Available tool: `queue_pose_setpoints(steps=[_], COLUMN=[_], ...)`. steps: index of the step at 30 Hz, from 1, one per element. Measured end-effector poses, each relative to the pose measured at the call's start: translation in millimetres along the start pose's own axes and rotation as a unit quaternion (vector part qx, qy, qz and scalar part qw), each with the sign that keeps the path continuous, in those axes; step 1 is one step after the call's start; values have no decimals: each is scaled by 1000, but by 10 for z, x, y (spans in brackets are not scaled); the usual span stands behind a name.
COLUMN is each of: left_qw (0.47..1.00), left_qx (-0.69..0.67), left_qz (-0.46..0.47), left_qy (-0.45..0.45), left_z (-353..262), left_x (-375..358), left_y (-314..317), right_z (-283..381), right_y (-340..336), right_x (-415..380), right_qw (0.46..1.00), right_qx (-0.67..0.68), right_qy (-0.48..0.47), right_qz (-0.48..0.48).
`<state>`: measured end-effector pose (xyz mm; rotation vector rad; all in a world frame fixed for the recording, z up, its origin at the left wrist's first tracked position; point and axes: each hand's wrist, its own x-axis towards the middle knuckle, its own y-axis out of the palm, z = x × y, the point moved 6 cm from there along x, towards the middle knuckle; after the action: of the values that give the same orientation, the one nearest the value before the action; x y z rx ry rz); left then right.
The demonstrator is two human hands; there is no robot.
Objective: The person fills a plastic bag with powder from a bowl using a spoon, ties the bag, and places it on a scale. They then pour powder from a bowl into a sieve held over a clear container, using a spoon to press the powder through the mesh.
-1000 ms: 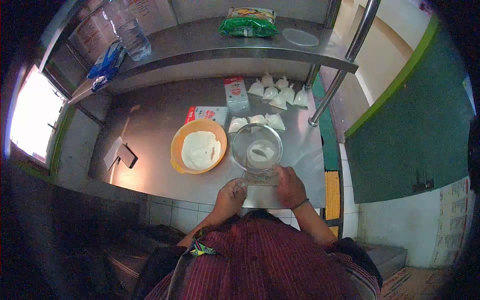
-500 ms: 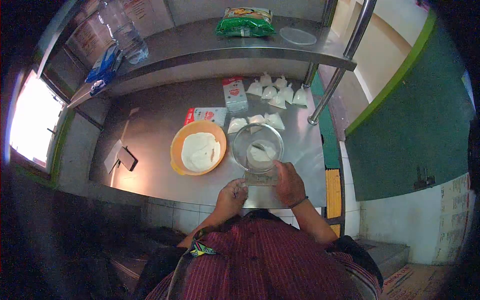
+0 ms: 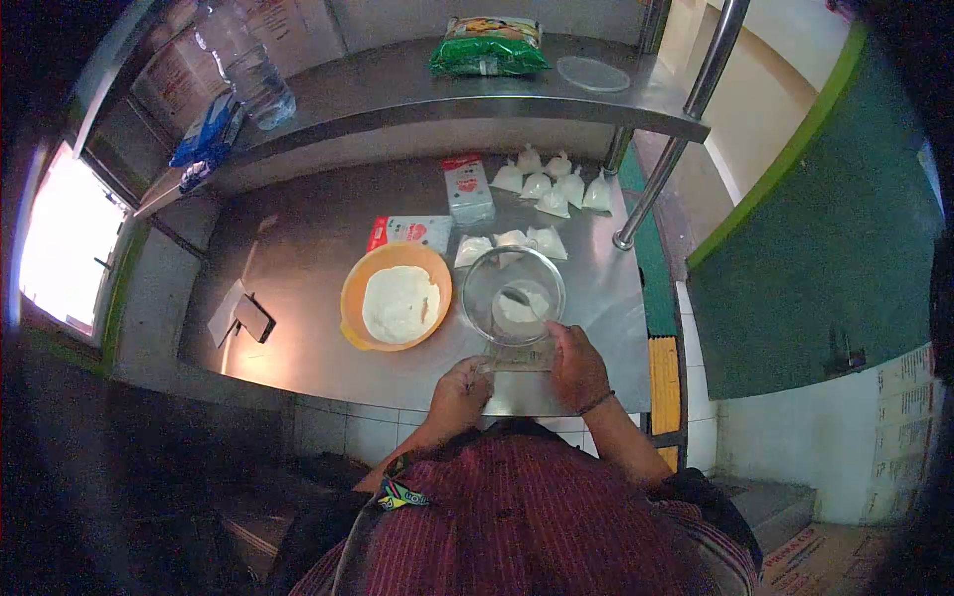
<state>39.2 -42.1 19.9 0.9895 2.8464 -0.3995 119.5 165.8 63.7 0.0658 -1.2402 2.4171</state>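
A metal bowl [image 3: 469, 321] with white powder [image 3: 519, 307] in its bottom stands before me, over a flat grey piece that looks like a kitchen scale [image 3: 522, 358]. At the bowl's near right rim, my right hand [image 3: 578, 368] is closed on a spoon [image 3: 515, 295] whose head lies at the powder. Beside the scale's left corner, my left hand [image 3: 462, 390] is closed, with a whitish bit at its fingertips that I cannot make out. An orange basin [image 3: 350, 323] holding more white powder [image 3: 397, 303] sits to the left of the bowl.
Several knotted bags of white powder [image 3: 553, 202] stand behind the bowl, with more bags [image 3: 511, 239] nearer it. Two red-and-white packs [image 3: 468, 189] lie behind the basin. A phone on a stand [image 3: 255, 318] is at the left. The shelf [image 3: 397, 107] overhangs the table's back.
The spoon's head has shifted slightly over the powder inside the metal bowl. My left hand stays at nearly the same spot, and the whole view has moved a little.
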Motion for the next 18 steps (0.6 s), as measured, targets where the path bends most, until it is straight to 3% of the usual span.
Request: queue_pose_setpoints(steps=[4,7,16,18], left_qw=[999,1000,1000,993], left_qx=[21,-2,11,85], left_qz=[-11,-9,-10,-32], left_qy=[29,2,6,70], left_z=[-11,-3,-53,-132], left_x=[8,6,-19,-16], left_y=[-8,-15,-44,-77], right_z=[-13,53,-103,-104], right_y=[36,-22,28,35], right_x=[-11,-5,34,30], right_qw=[1000,1000,999,999], right_qx=[-10,5,-18,-7], right_qy=[10,-5,31,34], right_qz=[7,-31,13,9])
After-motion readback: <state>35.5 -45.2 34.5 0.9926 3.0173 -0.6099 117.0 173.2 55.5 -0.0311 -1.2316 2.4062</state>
